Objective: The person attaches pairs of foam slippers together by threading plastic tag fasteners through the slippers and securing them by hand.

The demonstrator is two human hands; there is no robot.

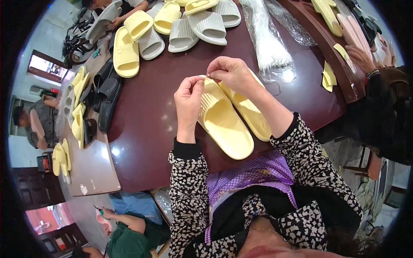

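Maroon worktop point(148, 142): I hold left hand point(188, 98) and right hand point(233, 74) pinched, contents unclear, at the yellow slipper's point(223, 122) 11-o'clock end; light pressure advised.

No words, labels or numbers can be read anywhere in view. No brand or sign is legible.

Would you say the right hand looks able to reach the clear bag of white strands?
Probably yes: the clear bag of white strands lies close beyond the right hand, with nothing visible standing between them, though that hand is pinched near the toe of the left yellow slipper.
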